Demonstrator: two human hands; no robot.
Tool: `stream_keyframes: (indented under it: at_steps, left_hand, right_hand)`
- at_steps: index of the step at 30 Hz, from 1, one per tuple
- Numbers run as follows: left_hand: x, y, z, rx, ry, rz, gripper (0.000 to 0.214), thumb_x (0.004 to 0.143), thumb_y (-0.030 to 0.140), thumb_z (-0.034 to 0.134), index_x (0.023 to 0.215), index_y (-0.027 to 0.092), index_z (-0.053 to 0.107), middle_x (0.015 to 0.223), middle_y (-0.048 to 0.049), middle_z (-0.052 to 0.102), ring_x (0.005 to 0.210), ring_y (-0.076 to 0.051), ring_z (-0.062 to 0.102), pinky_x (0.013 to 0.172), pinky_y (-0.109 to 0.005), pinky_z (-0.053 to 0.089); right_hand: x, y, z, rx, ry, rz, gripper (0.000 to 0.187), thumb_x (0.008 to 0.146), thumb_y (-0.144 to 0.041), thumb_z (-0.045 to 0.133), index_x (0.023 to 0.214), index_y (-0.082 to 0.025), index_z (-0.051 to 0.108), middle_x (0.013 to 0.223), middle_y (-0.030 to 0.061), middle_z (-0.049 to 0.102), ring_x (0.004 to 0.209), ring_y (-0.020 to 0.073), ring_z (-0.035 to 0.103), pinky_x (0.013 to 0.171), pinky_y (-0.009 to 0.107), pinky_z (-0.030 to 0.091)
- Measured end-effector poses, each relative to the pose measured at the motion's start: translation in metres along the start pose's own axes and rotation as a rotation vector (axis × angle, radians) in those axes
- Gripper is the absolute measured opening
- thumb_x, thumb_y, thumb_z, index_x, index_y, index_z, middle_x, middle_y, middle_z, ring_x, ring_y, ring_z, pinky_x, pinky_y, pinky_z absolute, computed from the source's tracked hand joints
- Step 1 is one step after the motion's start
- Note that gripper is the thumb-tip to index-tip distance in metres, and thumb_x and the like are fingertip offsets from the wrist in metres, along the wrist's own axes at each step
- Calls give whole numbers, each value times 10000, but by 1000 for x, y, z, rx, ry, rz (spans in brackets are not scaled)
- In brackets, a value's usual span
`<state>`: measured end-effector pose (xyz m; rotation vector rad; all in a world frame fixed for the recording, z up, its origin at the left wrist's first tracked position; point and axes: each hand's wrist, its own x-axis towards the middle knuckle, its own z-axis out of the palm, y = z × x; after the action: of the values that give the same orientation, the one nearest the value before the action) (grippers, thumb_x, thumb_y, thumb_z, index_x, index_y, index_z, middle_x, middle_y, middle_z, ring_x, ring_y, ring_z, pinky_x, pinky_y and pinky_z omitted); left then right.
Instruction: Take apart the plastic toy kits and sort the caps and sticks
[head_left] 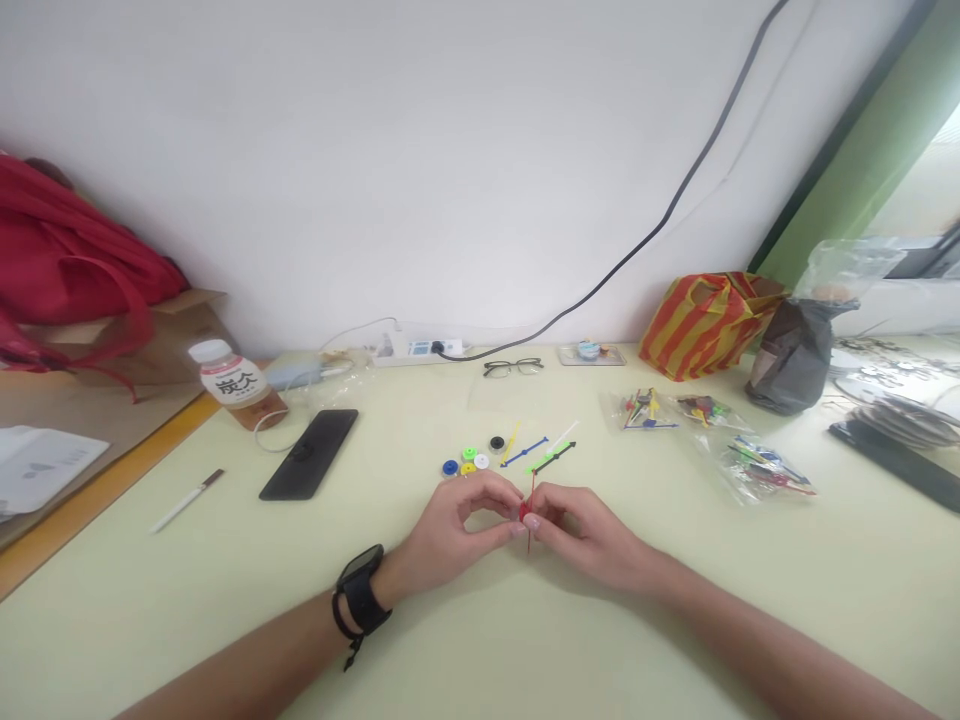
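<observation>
My left hand (457,525), with a black watch on its wrist, and my right hand (581,530) meet over the pale table. Both pinch a small red round piece (523,511) with a thin red stick (530,535) running through it, upright between the fingertips. Just beyond lie several small coloured round connectors (471,461) in blue, green, yellow, white and black. Beside them lie loose thin sticks (541,452) in yellow, blue, green, black and white.
A black phone (309,453) and a white pen (186,500) lie at left, near a drink bottle (237,385). Glasses (513,366) and a power strip (417,348) sit by the wall. Clear bags of coloured parts (750,465) and a striped bag (709,322) are at right.
</observation>
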<state>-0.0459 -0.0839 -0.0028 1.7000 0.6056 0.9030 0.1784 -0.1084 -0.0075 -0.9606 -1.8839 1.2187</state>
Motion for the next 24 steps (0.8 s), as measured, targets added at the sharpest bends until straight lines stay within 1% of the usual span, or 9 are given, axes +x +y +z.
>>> stream_keyframes:
  at_steps: [4, 7, 10, 12, 15, 17, 18, 20, 24]
  left_hand:
    - [2, -3, -4, -93, 65, -102, 171, 917, 278, 770, 1038, 170, 714, 1023, -72, 713, 968, -195, 699, 924, -345, 585]
    - [4, -6, -8, -163, 95, -170, 202, 910, 301, 782, 1045, 167, 715, 1020, -69, 717, 963, -195, 706, 902, -337, 591]
    - [5, -8, -11, -196, 86, -193, 209, 908, 297, 787, 1059, 169, 721, 1006, -60, 719, 966, -191, 706, 900, -325, 587]
    - [5, -8, -11, -196, 85, -196, 196, 907, 291, 789, 1046, 167, 725, 987, -54, 721, 952, -183, 706, 896, -316, 584]
    - [6, -7, -11, -194, 100, -186, 182, 900, 281, 798, 1020, 163, 729, 975, -54, 734, 927, -172, 705, 890, -309, 583]
    - [6, -8, -11, -203, 103, -176, 171, 903, 275, 795, 1014, 164, 728, 981, -58, 745, 921, -168, 708, 886, -306, 584]
    - [6, -8, -11, -209, 100, -173, 168, 906, 273, 792, 1016, 165, 726, 987, -60, 750, 923, -168, 710, 884, -305, 585]
    - [6, -9, -11, -211, 90, -170, 165, 909, 270, 789, 1023, 169, 726, 995, -62, 755, 929, -169, 713, 882, -303, 586]
    - [5, -9, -11, -190, 67, -168, 156, 905, 267, 792, 1010, 169, 731, 997, -65, 754, 945, -177, 716, 897, -308, 583]
  right_hand:
    - [-1, 1, -2, -69, 26, -28, 297, 1046, -397, 527, 848, -189, 605, 718, -17, 562, 643, 119, 466, 599, 256, 390]
    - [-3, 3, -3, -109, 89, -86, 174, 1043, -345, 534, 1066, -205, 634, 759, -15, 594, 667, 128, 504, 636, 266, 425]
    - [-6, 5, -2, -69, 140, -121, 455, 1022, -303, 563, 1456, -265, 432, 854, -13, 608, 706, 142, 532, 678, 284, 462]
    - [-6, 5, -1, -21, 160, -96, 535, 1013, -314, 577, 1508, -294, 377, 955, 9, 619, 713, 140, 539, 679, 292, 472]
    - [-6, 4, -4, 33, 99, -49, 211, 1029, -387, 544, 1077, -228, 674, 858, 17, 608, 653, 130, 509, 633, 287, 444]
    - [-5, 2, -8, 62, 21, -37, 503, 1053, -442, 481, 621, -193, 545, 626, -13, 468, 557, 114, 404, 567, 279, 371]
    - [-5, 2, -9, 71, 0, -35, 589, 1058, -465, 460, 536, -194, 423, 567, -28, 375, 530, 107, 341, 545, 279, 330]
    - [-4, 1, -11, 70, 36, -29, 592, 1047, -490, 481, 549, -198, 352, 565, -39, 327, 538, 104, 303, 540, 277, 297]
    - [-2, -1, -8, 20, 159, -7, 295, 992, -423, 616, 806, -203, 554, 758, -1, 574, 699, 140, 514, 643, 273, 423]
